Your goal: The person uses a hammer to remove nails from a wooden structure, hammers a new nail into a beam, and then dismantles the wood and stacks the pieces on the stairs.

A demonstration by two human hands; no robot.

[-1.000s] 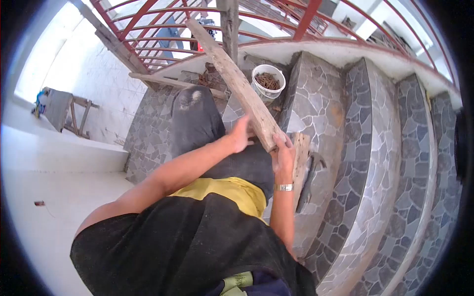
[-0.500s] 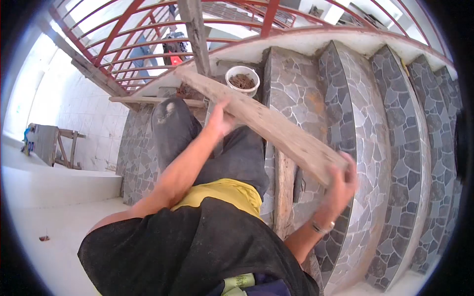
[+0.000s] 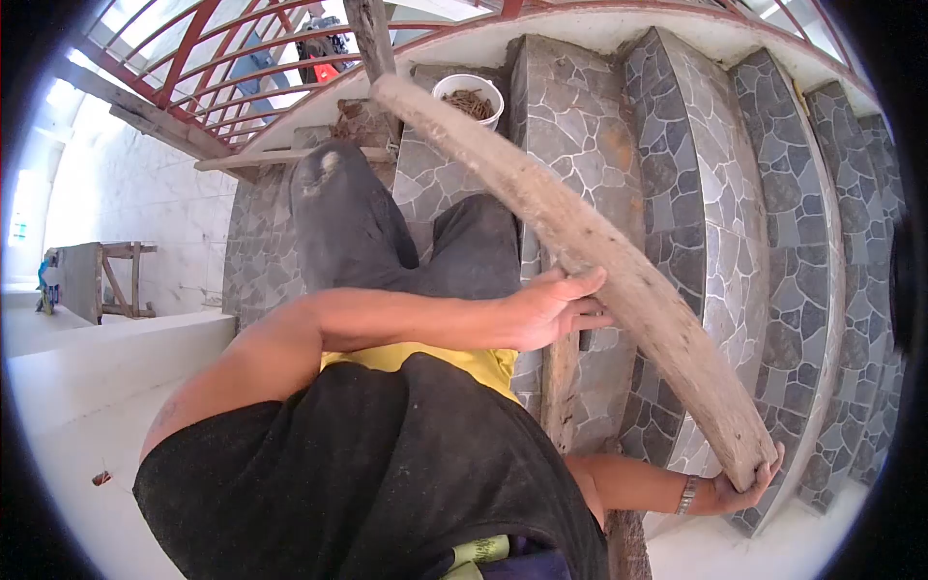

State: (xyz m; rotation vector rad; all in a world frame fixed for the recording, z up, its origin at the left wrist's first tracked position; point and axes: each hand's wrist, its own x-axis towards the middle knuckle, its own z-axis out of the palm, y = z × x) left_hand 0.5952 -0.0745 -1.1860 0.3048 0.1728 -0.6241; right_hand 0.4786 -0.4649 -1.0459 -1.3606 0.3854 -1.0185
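A long, worn wooden plank (image 3: pixel 590 227) slants across the view, from the upper middle down to the lower right. My left hand (image 3: pixel 559 311) grips its near edge around the middle, the thumb on top and the fingers partly hidden beneath. At the plank's lower right end, my right hand (image 3: pixel 752 489) is wrapped around the tip, with a metal-banded watch (image 3: pixel 687 495) on the wrist. Under the plank, another wooden beam (image 3: pixel 559 387) lies on the tiled step.
Stone-patterned stairs (image 3: pixel 667 184) rise to the right. A white bucket (image 3: pixel 495 104) of rusty nail-like pieces stands ahead. Beyond are a red metal railing (image 3: pixel 198 58), an upright wooden post (image 3: pixel 370 39) and a low wooden board (image 3: pixel 290 157). A wooden stand (image 3: pixel 82 280) is at left.
The plank has swung to a steeper slant, its near end moving down and right with my right hand. My left hand has shifted right and down along with it.
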